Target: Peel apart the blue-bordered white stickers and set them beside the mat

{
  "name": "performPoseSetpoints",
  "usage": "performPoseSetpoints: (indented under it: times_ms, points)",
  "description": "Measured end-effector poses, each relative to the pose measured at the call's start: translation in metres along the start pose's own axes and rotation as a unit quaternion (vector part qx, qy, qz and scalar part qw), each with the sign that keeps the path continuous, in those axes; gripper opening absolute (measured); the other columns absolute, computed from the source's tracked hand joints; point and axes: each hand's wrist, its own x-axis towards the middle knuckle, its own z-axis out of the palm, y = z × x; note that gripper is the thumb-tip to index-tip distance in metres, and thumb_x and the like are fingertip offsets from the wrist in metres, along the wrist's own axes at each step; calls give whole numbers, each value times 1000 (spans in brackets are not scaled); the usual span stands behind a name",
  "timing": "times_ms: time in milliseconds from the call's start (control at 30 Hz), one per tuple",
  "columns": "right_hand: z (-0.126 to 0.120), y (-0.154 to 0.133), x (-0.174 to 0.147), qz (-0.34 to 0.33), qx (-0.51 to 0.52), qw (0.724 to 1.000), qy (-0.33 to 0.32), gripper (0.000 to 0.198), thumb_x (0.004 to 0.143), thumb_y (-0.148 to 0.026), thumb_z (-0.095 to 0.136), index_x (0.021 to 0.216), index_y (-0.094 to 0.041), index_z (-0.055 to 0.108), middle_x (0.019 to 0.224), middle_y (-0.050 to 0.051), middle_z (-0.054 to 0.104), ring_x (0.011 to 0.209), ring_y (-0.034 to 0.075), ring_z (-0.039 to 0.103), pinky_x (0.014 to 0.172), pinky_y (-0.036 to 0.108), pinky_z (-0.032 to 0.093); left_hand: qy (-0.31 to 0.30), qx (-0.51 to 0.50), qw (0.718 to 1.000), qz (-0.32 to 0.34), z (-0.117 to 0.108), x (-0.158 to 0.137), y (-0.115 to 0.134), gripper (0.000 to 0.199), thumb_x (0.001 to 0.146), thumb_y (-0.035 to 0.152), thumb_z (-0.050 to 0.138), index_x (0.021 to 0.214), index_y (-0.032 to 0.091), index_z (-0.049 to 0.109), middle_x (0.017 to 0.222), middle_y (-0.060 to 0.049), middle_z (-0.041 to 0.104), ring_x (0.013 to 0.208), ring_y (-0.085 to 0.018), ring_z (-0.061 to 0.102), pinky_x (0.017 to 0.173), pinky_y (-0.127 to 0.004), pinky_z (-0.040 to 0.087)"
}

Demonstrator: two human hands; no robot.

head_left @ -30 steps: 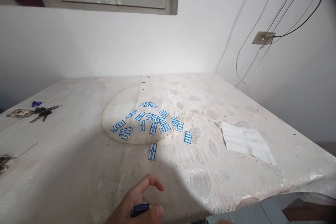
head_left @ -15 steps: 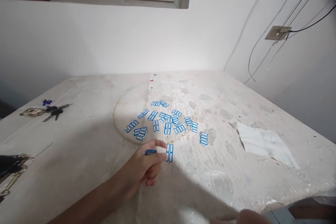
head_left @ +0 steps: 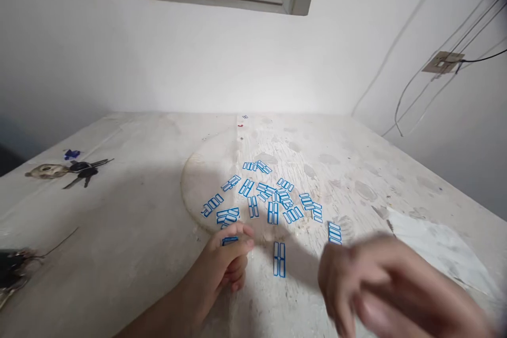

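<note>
The right hand (head_left: 368, 280) has swung up into the lower right of the frame, and the left hand (head_left: 227, 261), whose fingertips met the lone piece (head_left: 279, 260) in view half a second ago, now sits apart from it. The blue piece (head_left: 230, 241) is at lower centre, gripped in the left hand behind thumb and curled forefinger; the right is blurred, fingers bent, and whether it grasps anything I cannot tell. The lone piece lies flat just right of the left hand; the pile (head_left: 283, 195) spreads above, mid-frame. Thin, flat pieces like these probably handle best with a light fingertip pinch at the edge, wrists clear of the pile. Farther out, keys (head_left: 85, 169) lie at left, paper (head_left: 431, 245) at right.
</note>
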Motion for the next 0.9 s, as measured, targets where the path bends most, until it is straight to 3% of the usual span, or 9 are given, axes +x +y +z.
performPoseSetpoints:
  times_ms: [67,100,133,233,300,400,533,733,900]
  points:
    - [-10,15,20,23,12,998,57,16,98,-33,28,88,-27,41,67,0,47,61,14,52,54,29,44,2,12,1000,9,2,-1,2,19,72,31,57,83,19,46,39,13,21,38,-5,14,39,-19,26]
    - [-15,24,31,38,-3,993,109,18,96,-33,35,81,-24,38,68,0,47,61,13,50,53,27,43,1,16,1000,12,3,-1,2,19,72,31,57,83,19,46,39,13,22,38,-5,14,39,-19,26]
    - [-19,33,42,48,-50,991,114,22,94,-34,41,76,-22,38,68,0,47,62,13,50,55,27,43,0,17,1000,14,3,-1,3,19,73,32,56,83,19,46,38,13,22,37,-5,15,39,-19,27]
    - [-28,60,73,37,-208,977,9,32,96,-30,33,71,-17,48,64,1,49,59,13,48,54,26,40,-5,16,1000,12,2,1,1,18,72,31,56,82,20,46,37,13,22,35,-5,16,39,-19,29]
    - [-30,73,91,13,-237,971,-20,14,90,-17,44,86,-16,57,88,6,57,82,16,53,72,29,43,-6,22,1000,13,2,1,1,17,72,31,55,81,20,46,36,14,21,34,-5,16,39,-19,30]
    - [-29,80,112,-5,-282,957,-64,18,81,-10,54,97,-15,62,100,9,57,96,23,51,83,36,39,-7,34,999,25,2,0,1,17,72,31,55,81,19,47,37,14,21,34,-5,17,39,-20,32]
    - [-26,75,128,4,-323,938,-125,12,75,-8,59,85,-14,64,92,10,58,86,23,54,77,35,41,-10,27,999,31,1,1,-1,18,70,31,56,80,19,47,35,14,22,33,-5,18,39,-20,33]
    - [-25,64,137,35,-346,921,-175,8,75,-7,60,82,-11,61,89,8,58,79,17,55,67,28,44,-13,26,999,31,-3,13,-9,23,65,31,58,82,19,47,27,15,23,27,-6,20,36,-21,35]
    - [-21,64,140,41,-366,913,-175,9,76,-7,59,84,-11,58,86,4,57,77,15,53,68,29,44,-18,27,999,32,-4,15,-12,27,62,31,57,84,19,45,26,16,23,26,-6,20,35,-22,36]
